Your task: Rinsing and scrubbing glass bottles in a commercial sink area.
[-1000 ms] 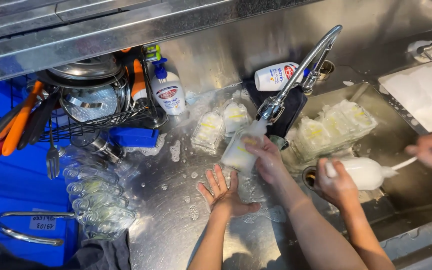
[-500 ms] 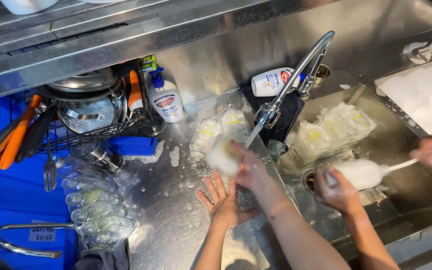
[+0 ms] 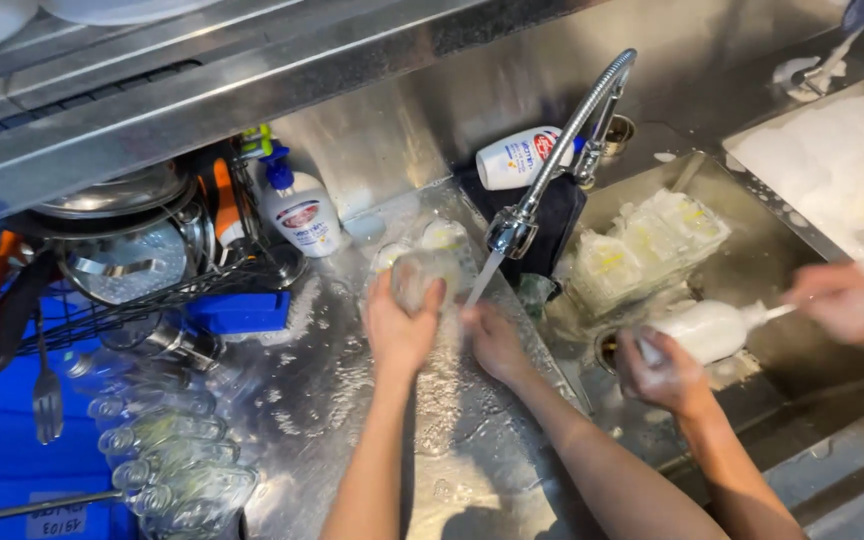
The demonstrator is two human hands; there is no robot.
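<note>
Up from the wet steel counter (image 3: 352, 400) comes the left hand (image 3: 399, 325), now gripping the clear drinking glass (image 3: 420, 275), while the right hand (image 3: 492, 340) curls loosely under the tap's stream.

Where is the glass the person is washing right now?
In the head view, the clear glass is left of centre, gripped in the left hand above the wet steel counter, just left of the faucet's water stream and the right hand.

Left of the faucet (image 3: 552, 170) we have open wet counter (image 3: 332, 400) to pass over. Farther left, lying glasses (image 3: 152, 450) and a wire rack (image 3: 142, 270) block us. Right of the faucet, another person's hands (image 3: 662, 370) and stacked containers (image 3: 642, 245) crowd the sink (image 3: 752, 270).
</note>
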